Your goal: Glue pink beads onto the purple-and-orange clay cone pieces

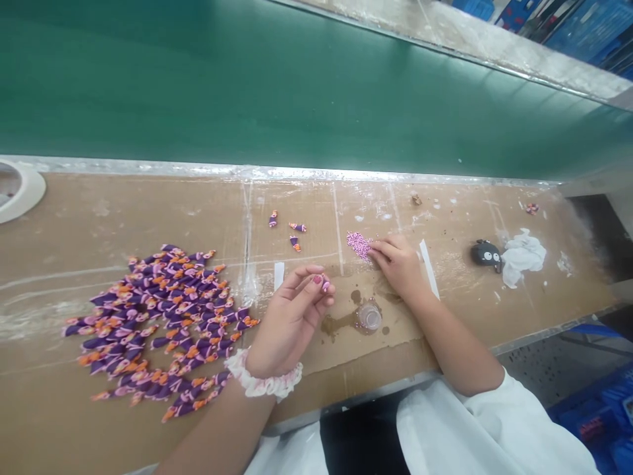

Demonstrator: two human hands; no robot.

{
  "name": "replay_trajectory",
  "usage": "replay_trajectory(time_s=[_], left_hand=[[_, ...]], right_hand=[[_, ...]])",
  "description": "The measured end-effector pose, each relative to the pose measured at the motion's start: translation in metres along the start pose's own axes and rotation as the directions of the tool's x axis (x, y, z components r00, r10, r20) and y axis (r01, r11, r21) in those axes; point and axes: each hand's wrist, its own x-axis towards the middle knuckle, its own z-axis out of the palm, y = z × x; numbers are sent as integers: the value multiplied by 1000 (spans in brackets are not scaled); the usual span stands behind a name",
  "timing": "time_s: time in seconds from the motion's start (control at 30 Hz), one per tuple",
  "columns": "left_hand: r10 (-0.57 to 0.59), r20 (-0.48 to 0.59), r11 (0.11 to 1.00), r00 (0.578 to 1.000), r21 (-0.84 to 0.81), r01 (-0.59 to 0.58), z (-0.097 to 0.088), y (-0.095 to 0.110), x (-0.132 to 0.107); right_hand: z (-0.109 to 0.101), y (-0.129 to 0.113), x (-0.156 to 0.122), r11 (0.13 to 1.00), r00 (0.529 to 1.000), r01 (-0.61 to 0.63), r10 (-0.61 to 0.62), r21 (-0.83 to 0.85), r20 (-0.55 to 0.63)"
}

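Observation:
My left hand (295, 310) is raised a little over the brown worktop, its fingertips pinched on a small purple and pink figure (325, 284). My right hand (398, 264) rests on the worktop with its fingers curled, the tips touching a small heap of pink beads (358, 243). A large pile of purple and orange figures (161, 323) lies to the left of my left hand. Three more such figures (293, 232) lie apart behind the hands. A small clear cup (369, 316) stands between my wrists on a dark stain.
A green conveyor belt (297, 86) runs along the far side of the worktop (99, 218). A black toy with big eyes (486, 254) and crumpled white paper (523, 254) lie at the right. A white round rim (24, 191) shows at the far left.

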Motion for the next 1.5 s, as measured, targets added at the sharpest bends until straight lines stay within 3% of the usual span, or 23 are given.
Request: replay_trajectory(time_s=[0.7,1.1,1.5], left_hand=[[16,-5,998,1000,67,-15,-7,-1,4],[55,-56,982,997,182,-44,5,-2,-1],[24,-42,985,999,174,-16,5,0,0]], right_hand=[[-13,-2,0,942,983,-109,149,318,-105],[-13,3,0,946,981,-143,175,291,-89],[-10,5,-6,994,995,42,-50,100,85]])
